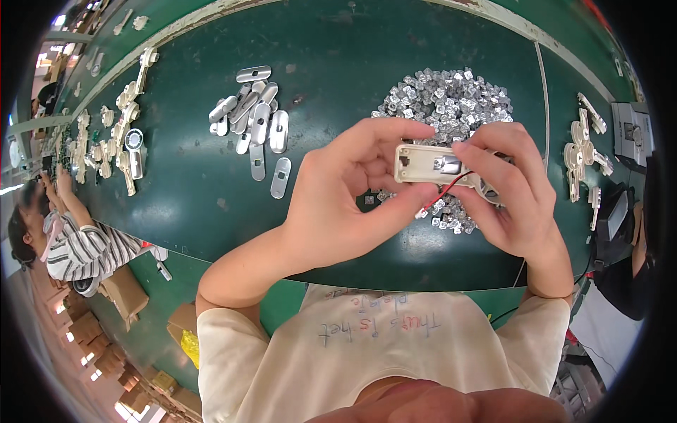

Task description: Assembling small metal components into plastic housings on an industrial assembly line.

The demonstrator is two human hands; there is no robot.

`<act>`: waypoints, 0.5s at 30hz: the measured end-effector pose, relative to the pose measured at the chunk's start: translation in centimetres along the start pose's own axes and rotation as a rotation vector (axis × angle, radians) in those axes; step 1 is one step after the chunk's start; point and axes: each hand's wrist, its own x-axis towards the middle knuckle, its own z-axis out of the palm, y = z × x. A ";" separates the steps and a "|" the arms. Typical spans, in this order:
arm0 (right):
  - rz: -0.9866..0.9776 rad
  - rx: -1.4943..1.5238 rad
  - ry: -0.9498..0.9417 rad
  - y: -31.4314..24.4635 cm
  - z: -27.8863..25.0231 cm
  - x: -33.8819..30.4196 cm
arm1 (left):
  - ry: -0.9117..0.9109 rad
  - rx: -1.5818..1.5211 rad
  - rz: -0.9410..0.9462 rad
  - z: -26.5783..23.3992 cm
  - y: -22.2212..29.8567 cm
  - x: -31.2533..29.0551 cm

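In front of my chest, both hands hold a long cream plastic housing (pixel 416 156), its hollow side facing up. My left hand (pixel 335 201) curls around its left end, thumb along the lower edge and index finger above the upper edge. My right hand (pixel 518 187) grips the right end, with a fingertip at a small shiny metal piece (pixel 447 165) inside the housing. A red and a dark wire (pixel 447 189) run from the right end down past my left thumb. My right fingers partly hide a rounder part at that end.
Beneath and beyond my hands lies a heap of small silver metal pieces (pixel 451 99) on the green table (pixel 211 204). Long oval metal plates (pixel 259 125) are piled left of it. Cream fan-like housings (pixel 129 120) line the far left, more housings (pixel 580 151) the right. Another person (pixel 88 243) works at left.
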 end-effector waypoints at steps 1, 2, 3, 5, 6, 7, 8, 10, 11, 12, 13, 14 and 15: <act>0.002 -0.002 0.001 -0.1 0.1 0.0 | -0.005 -0.072 -0.017 0.0 0.0 0.1; 0.020 0.029 -0.007 -0.3 0.4 -0.1 | -0.008 -0.072 -0.017 0.1 -0.1 0.2; 0.037 0.061 -0.015 -0.4 0.7 -0.2 | 0.038 -0.046 -0.055 0.2 -0.4 0.3; 0.110 0.059 0.013 -0.6 1.1 -0.2 | 0.072 -0.020 -0.093 0.2 -0.9 0.4; 0.224 0.130 0.018 -0.9 1.0 -0.1 | 0.081 0.091 -0.023 0.3 -1.0 0.3; 0.337 0.204 0.023 -1.1 0.9 -0.2 | 0.092 0.202 0.048 0.4 -1.2 0.2; 0.389 0.249 0.002 -1.1 1.0 -0.4 | 0.087 0.200 0.048 0.5 -1.2 0.1; 0.402 0.233 0.034 -1.4 1.4 -0.7 | 0.151 0.291 0.135 0.7 -1.2 0.1; 0.411 0.221 0.065 -1.5 1.5 -0.7 | 0.220 0.248 0.118 1.2 -1.2 0.1; 0.415 0.215 0.067 -1.5 1.6 -0.8 | 0.214 0.245 0.118 1.0 -1.5 0.1; 0.354 0.173 0.092 -1.5 1.8 -0.9 | 0.197 0.365 0.174 0.6 -2.0 0.0; 0.292 0.131 0.116 -1.4 1.9 -0.8 | 0.180 0.484 0.230 0.2 -2.5 0.1; 0.293 0.129 0.113 -1.3 2.1 -0.8 | 0.207 0.498 0.394 0.0 -3.0 0.6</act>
